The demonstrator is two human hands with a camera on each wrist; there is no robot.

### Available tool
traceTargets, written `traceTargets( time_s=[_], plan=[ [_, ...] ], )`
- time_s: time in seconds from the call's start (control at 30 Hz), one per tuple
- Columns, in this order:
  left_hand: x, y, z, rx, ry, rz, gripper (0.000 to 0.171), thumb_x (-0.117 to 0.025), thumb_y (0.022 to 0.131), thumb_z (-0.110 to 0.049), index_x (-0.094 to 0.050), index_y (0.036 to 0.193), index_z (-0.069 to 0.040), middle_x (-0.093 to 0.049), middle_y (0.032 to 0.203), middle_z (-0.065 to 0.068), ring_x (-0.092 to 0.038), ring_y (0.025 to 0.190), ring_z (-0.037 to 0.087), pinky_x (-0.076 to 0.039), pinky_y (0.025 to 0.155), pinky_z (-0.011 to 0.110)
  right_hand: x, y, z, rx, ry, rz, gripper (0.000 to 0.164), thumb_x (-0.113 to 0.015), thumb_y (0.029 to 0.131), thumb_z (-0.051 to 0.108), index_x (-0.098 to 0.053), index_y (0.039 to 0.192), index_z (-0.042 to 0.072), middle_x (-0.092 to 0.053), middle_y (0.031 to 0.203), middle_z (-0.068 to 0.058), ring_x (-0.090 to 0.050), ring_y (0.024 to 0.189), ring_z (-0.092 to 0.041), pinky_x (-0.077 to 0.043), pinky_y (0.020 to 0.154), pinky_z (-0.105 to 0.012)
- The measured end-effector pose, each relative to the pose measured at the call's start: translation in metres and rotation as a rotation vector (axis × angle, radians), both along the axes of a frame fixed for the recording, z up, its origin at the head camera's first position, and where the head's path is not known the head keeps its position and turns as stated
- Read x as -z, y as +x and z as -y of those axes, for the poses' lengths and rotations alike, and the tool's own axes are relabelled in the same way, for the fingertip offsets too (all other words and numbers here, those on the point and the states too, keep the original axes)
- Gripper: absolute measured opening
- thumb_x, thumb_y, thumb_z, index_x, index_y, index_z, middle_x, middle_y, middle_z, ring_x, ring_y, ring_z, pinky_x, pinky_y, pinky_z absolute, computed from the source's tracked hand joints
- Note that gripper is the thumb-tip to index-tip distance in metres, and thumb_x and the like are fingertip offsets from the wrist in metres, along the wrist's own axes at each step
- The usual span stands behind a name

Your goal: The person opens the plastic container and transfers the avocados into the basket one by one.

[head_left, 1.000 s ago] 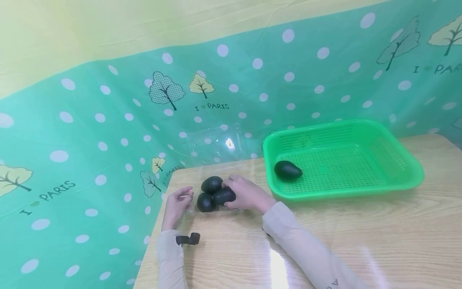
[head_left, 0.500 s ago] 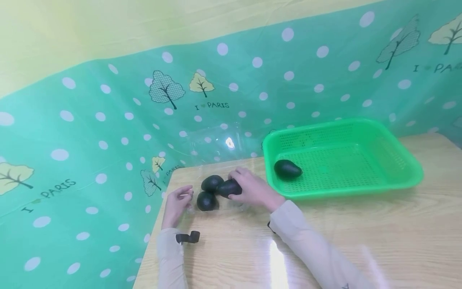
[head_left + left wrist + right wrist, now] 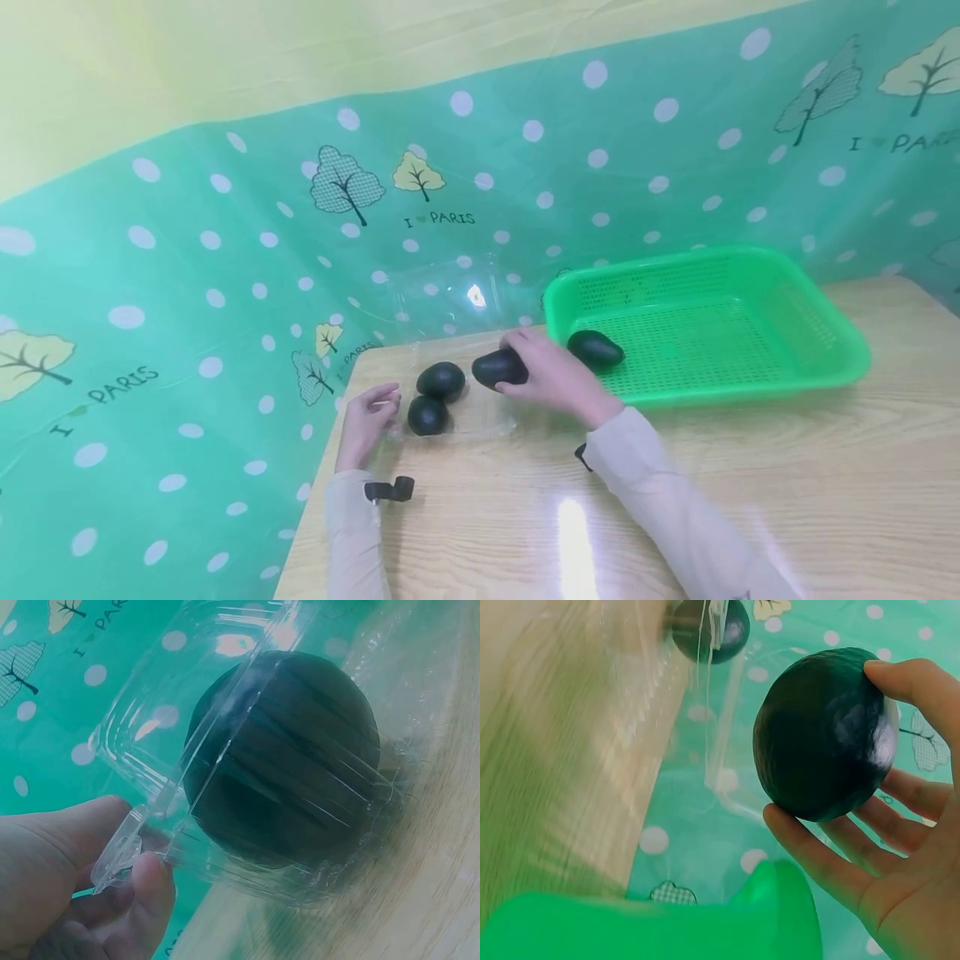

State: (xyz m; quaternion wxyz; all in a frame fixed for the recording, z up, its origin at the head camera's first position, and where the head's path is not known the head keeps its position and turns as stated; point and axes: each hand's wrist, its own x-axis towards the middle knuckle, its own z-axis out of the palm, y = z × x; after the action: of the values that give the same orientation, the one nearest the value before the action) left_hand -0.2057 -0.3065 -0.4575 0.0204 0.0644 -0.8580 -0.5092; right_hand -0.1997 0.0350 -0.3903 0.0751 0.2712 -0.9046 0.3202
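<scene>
My right hand (image 3: pixel 558 379) grips a dark avocado (image 3: pixel 497 368) in the air, between the clear plastic clamshell box (image 3: pixel 489 417) and the green basket. In the right wrist view, thumb and fingers curl round that avocado (image 3: pixel 821 735). My left hand (image 3: pixel 367 427) is at the box's left side; in the left wrist view its thumb and fingers pinch the rim tab (image 3: pixel 120 855). Two avocados lie in the box, one behind (image 3: pixel 441 381) and one in front (image 3: pixel 428 416). The lid (image 3: pixel 442 292) stands up at the back.
The green slotted basket (image 3: pixel 750 386) sits to the right, with one avocado (image 3: pixel 595 349) in its left end. Behind the wooden table (image 3: pixel 487 525) hangs a green dotted curtain (image 3: pixel 247 183).
My right hand has lifted its avocado out of the box and moved it right, towards the basket. The left hand has stayed at the box's side.
</scene>
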Motion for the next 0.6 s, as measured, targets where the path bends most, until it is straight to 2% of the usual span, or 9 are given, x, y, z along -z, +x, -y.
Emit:
traceTargets(
  time_s=[0.13, 0.23, 0.37, 0.5, 0.6],
  plan=[
    [-0.001, -0.001, 0.000, -0.001, 0.001, -0.002, 0.037, -0.061, 0.097, -0.009, -0.060, 0.133, -0.003, -0.064, 0.124, 0.021, -0.066, 0.099, 0.039, -0.059, 0.071, 0.026, -0.001, 0.001, -0.009, 0.022, -0.016, -0.012, 0.051, -0.079, 0.084, 0.034, -0.060, 0.123, 0.007, -0.056, 0.137, -0.017, -0.049, 0.134, -0.035, -0.050, 0.102, -0.045],
    [0.000, 0.000, 0.001, 0.004, -0.006, -0.001, 0.037, -0.061, 0.097, -0.010, -0.059, 0.134, -0.003, -0.064, 0.124, 0.021, -0.066, 0.099, 0.039, -0.059, 0.072, 0.026, 0.000, 0.002, -0.014, 0.023, -0.027, -0.016, 0.051, -0.079, 0.084, 0.034, -0.060, 0.123, 0.007, -0.048, 0.147, -0.020, -0.043, 0.139, -0.037, -0.046, 0.107, -0.050],
    [0.000, 0.000, 0.001, 0.004, 0.002, 0.005, 0.038, -0.061, 0.097, -0.009, -0.059, 0.134, -0.002, -0.063, 0.125, 0.022, -0.064, 0.104, 0.041, -0.059, 0.071, 0.026, 0.000, 0.003, -0.019, 0.024, -0.032, -0.028, 0.048, -0.078, 0.084, 0.035, -0.061, 0.121, 0.009, -0.046, 0.150, -0.018, -0.048, 0.135, -0.035, -0.050, 0.101, -0.047],
    [0.000, -0.001, 0.001, 0.002, 0.020, 0.013, 0.038, -0.061, 0.096, -0.008, -0.059, 0.134, -0.001, -0.063, 0.126, 0.023, -0.063, 0.107, 0.041, -0.059, 0.070, 0.024, -0.004, 0.004, -0.025, 0.035, -0.059, -0.044, 0.051, -0.079, 0.083, 0.034, -0.060, 0.123, 0.009, -0.052, 0.145, -0.014, -0.057, 0.118, -0.029, -0.054, 0.090, -0.043],
    [0.001, -0.001, 0.001, 0.003, 0.019, 0.012, 0.039, -0.060, 0.096, -0.007, -0.058, 0.134, -0.001, -0.063, 0.126, 0.023, -0.063, 0.104, 0.041, -0.058, 0.068, 0.023, -0.006, 0.003, -0.031, 0.042, -0.071, -0.058, 0.055, -0.080, 0.082, 0.033, -0.059, 0.127, 0.007, -0.056, 0.138, -0.011, -0.058, 0.109, -0.026, -0.055, 0.086, -0.040]
  ],
)
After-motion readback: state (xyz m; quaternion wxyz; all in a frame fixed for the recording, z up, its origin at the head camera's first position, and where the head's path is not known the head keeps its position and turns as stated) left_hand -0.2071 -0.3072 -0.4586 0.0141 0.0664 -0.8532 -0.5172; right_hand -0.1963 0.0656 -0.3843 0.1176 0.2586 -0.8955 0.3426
